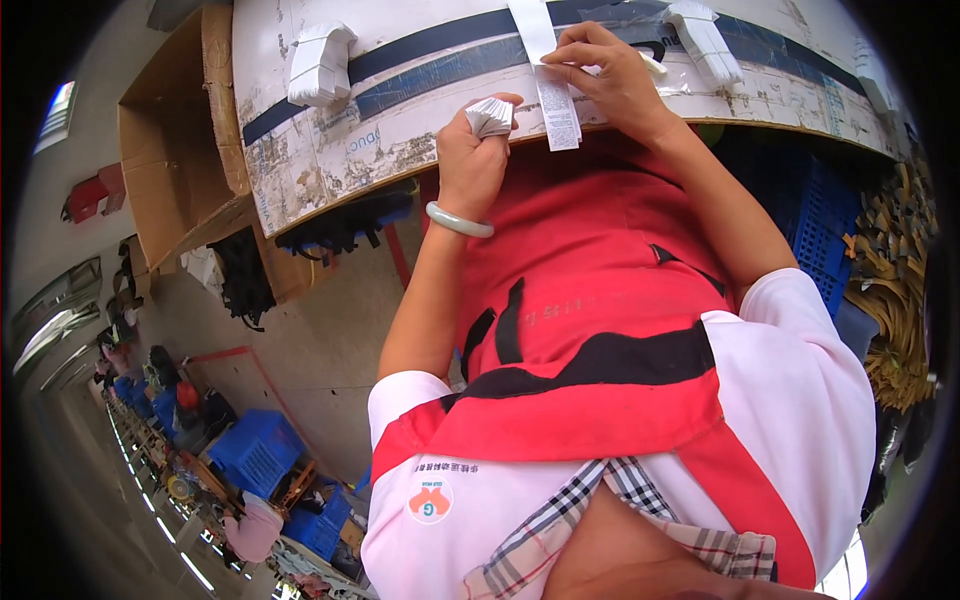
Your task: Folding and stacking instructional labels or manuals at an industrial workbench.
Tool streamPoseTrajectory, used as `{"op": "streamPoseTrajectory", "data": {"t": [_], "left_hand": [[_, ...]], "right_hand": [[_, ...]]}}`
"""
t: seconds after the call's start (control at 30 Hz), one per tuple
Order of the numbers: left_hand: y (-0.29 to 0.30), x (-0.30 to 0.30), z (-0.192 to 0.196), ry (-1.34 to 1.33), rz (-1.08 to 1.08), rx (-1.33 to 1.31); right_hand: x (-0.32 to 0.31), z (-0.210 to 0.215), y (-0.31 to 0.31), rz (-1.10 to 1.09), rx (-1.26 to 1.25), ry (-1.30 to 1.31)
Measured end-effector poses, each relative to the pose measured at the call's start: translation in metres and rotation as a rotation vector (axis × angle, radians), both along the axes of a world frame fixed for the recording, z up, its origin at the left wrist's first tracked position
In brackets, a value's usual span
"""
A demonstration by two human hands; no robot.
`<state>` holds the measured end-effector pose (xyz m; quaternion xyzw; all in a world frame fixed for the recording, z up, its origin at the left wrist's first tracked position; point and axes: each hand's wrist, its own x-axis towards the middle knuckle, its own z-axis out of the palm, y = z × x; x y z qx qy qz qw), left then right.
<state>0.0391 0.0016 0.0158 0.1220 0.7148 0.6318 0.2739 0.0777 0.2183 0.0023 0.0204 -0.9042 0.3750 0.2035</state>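
My left hand point(473, 155) is closed round a stack of folded white labels point(490, 117), whose edges fan out at the top of the fist. Over the near edge of the worktable point(300, 190) hangs a long white label strip point(558, 110) with small print. My right hand point(612, 80) pinches this strip between thumb and fingertips, a little to the right of the left hand. A bundle of white labels point(321, 64) lies on the table to the left, and another label bundle point(704, 43) lies to the right, beyond my right hand.
An open cardboard box point(180, 150) stands at the table's left end. Below the table on the right are a blue crate point(825, 235) and a heap of yellowish strips point(890, 290). Farther off at lower left, a blue basket point(257, 452) stands near a person in pink point(255, 528).
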Motion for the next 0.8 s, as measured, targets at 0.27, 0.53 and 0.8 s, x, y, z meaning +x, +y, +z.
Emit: {"op": "streamPoseTrajectory", "data": {"t": [0.27,0.53,0.8], "left_hand": [[-0.002,0.002,0.006,0.377,0.032,0.199],[-0.003,0.011,0.004,0.224,0.063,0.248],[-0.003,0.014,0.003,0.109,0.090,0.311]], "right_hand": [[0.023,0.049,-0.019,0.250,-0.380,-0.132],[0.033,0.051,-0.023,0.207,-0.468,-0.309],[0.032,0.049,-0.025,0.229,-0.555,-0.381]]}}
